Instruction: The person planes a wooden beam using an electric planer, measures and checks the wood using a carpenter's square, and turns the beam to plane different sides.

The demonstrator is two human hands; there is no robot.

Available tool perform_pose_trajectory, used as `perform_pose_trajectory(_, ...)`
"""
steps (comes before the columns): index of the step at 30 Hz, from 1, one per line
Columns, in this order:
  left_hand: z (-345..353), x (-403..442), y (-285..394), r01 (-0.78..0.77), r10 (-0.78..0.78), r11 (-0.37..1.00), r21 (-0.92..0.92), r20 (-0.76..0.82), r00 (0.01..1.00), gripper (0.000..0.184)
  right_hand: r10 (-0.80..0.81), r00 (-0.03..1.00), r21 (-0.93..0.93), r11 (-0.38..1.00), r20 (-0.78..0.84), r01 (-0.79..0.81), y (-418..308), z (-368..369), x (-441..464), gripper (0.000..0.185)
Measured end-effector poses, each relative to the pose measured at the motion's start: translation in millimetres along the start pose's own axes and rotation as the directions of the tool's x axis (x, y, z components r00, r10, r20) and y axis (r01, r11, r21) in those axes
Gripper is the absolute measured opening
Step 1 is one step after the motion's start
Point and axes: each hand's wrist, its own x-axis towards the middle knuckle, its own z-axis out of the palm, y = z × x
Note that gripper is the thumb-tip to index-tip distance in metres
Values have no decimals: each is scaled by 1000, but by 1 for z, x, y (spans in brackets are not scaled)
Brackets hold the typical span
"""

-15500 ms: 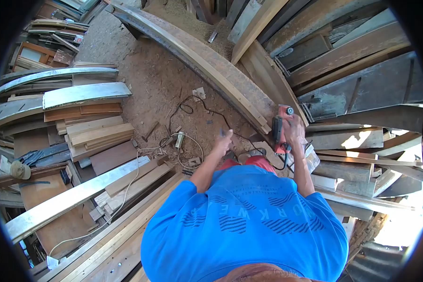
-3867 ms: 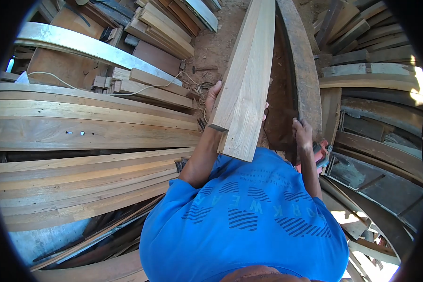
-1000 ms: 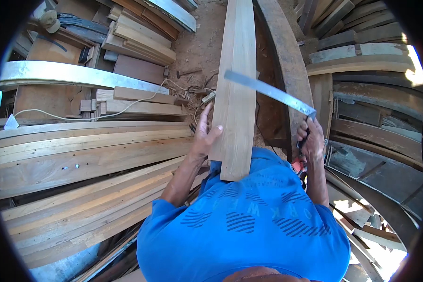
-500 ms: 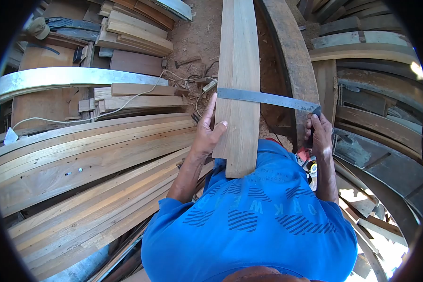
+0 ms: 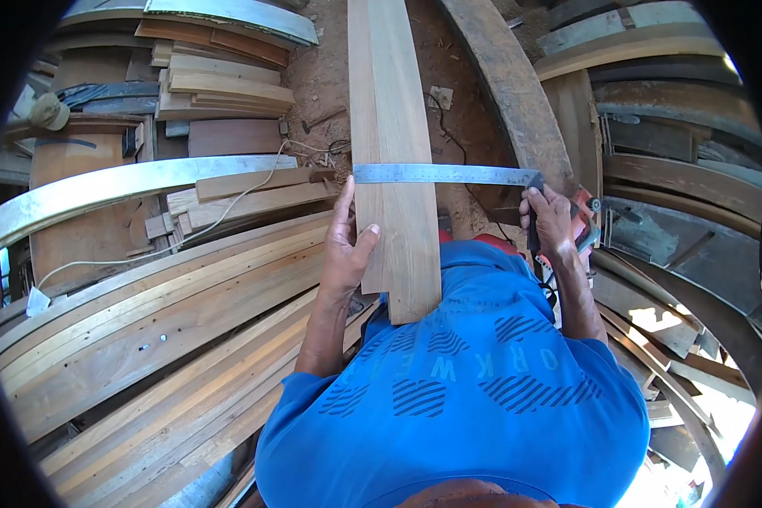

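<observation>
A long wooden board (image 5: pixel 398 229) made of two strips points away from my body, its near end against my blue shirt. Across it lies the metal blade of a try square (image 5: pixel 449 173). My right hand (image 5: pixel 550 222) is wrapped round the square's dark handle, to the right of the board. At the board's left edge is my left hand (image 5: pixel 347 245), fingers stretched out, thumb on the board's face and index fingertip near the blade's left end.
A thick weathered beam (image 5: pixel 516 93) runs along the right of the board. The red power tool (image 5: pixel 582 222) sits beside my right forearm. Long planks (image 5: pixel 169 313) and stacked boards (image 5: pixel 229 85) are at left, with a pale cord (image 5: pixel 220 224). More timber (image 5: pixel 677 169) stands at right.
The square's blade, tilted and blurred a second ago, now lies nearly straight across the board. Since the earlier frames, my right hand has taken hold of the square. The view has turned slightly.
</observation>
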Motion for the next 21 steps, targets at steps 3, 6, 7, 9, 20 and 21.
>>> perform_pose_trajectory(3,0,0,1,13,-13,1000,-1,10,1000,82,-4,1000,43,999,-2,4,6,1,1,22)
perform_pose_trajectory(6,4,-1,9,41,-41,999,11,-2,999,82,-3,1000,46,999,-20,4,5,3,-1,21)
perform_pose_trajectory(7,4,-1,9,42,-42,999,16,-1,999,82,-2,1000,53,999,-17,3,5,3,-1,21)
perform_pose_trajectory(9,4,-1,10,42,-42,999,26,0,999,82,-2,1000,65,998,-10,3,6,3,-1,21)
perform_pose_trajectory(20,1,-3,-7,39,-45,990,-134,-43,998,76,-10,998,172,985,54,0,-3,5,-3,19)
perform_pose_trajectory(21,-4,-3,-21,84,-99,972,-221,-58,993,70,-44,998,222,974,49,31,-4,8,-3,18)
